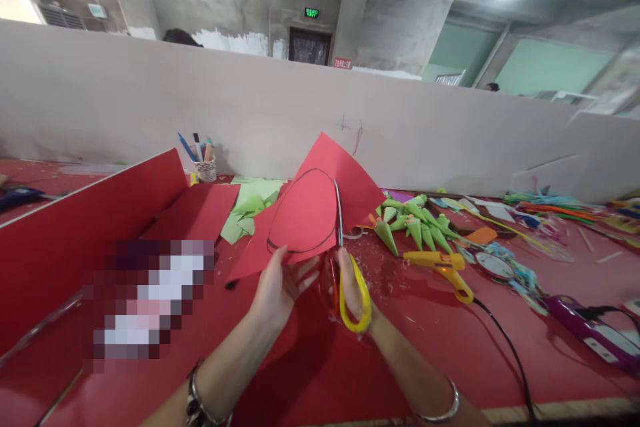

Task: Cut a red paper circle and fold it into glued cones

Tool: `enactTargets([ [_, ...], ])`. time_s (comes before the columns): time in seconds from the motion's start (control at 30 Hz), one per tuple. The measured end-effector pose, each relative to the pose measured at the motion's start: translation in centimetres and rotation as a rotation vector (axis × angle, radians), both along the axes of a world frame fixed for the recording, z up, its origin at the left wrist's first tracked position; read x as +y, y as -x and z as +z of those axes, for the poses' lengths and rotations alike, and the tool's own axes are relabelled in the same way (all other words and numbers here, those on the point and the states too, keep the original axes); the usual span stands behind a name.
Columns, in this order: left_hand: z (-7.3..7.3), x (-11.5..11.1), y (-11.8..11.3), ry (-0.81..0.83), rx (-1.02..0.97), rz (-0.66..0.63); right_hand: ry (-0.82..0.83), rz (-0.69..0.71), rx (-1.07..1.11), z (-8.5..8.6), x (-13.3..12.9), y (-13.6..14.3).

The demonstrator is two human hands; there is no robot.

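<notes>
A red sheet of paper (305, 213) is held up over the table, with a dark rounded outline drawn on it. My left hand (283, 287) grips its lower edge, thumb on the front and the other fingers behind. In my right hand (353, 283) are scissors (361, 300) with one yellow and one red handle loop. Their blades stand upright against the sheet, at the right side of the drawn outline, where the paper is partly cut. Part of the blades is hidden by the paper.
Right of the paper lie several green paper cones (415, 223) and a yellow glue gun (445, 267) with a black cord. Farther right is a purple power strip (590, 330). Green paper scraps (250, 207) and a pen cup (205, 167) stand left, near a red board (100, 233).
</notes>
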State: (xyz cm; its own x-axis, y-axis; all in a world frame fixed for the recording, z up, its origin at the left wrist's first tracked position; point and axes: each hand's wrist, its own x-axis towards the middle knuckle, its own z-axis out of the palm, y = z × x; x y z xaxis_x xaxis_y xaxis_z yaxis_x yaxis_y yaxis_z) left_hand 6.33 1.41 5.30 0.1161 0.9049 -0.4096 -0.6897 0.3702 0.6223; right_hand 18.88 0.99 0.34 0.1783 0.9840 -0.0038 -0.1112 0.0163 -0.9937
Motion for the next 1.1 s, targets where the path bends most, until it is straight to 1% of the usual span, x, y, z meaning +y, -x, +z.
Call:
enactTargets([
  [0.1,-0.2,0.4,0.3,-0.044,0.104,0.059,-0.038,-0.039,-0.032,0.3,-0.3,0.1],
  [0.13,-0.2,0.5,0.5,-0.053,0.112,0.076,-0.04,-0.033,-0.026,0.3,-0.4,0.2],
  [0.2,-0.3,0.7,1.0,-0.115,0.196,0.131,-0.019,-0.011,0.005,0.2,-0.5,0.2],
  [0.3,-0.5,1.4,2.3,-0.252,0.446,0.251,0.047,0.05,0.12,-0.1,-0.5,0.3],
  [0.37,-0.7,2.2,3.3,-0.312,0.609,0.344,0.037,0.084,0.194,-0.1,-0.4,0.4],
  [0.4,-0.8,2.7,3.9,-0.327,0.657,0.389,0.011,0.104,0.203,0.0,-0.4,0.4],
  [0.47,-0.9,3.7,4.8,-0.358,0.731,0.464,-0.033,0.142,0.171,0.2,-0.4,0.3],
  [0.57,-1.0,4.7,5.8,-0.432,0.848,0.527,-0.018,0.174,0.116,0.4,-0.6,-0.1],
  [0.63,-1.1,4.9,6.3,-0.502,0.954,0.548,-0.002,0.178,0.09,0.5,-0.8,-0.4],
  [0.7,-1.3,4.9,6.5,-0.537,1.02,0.551,-0.006,0.176,0.063,0.5,-0.9,-0.6],
  [0.83,-1.4,4.5,6.6,-0.55,1.049,0.533,-0.021,0.144,0.099,0.7,-0.8,-0.3],
  [0.97,-1.1,4.0,6.4,-0.6,1.124,0.516,0.007,0.058,0.152,1.1,-0.7,0.2],
  [1.03,-1.0,3.8,6.3,-0.6,1.099,0.517,0.034,0.045,0.165,1.2,-0.7,0.3],
  [1.07,-1.1,3.7,6.3,-0.594,1.029,0.488,0.044,0.049,0.171,1.2,-0.8,0.2],
  [1.1,-1.2,3.7,6.4,-0.584,0.917,0.437,0.051,0.053,0.177,1.1,-0.8,0.2],
])
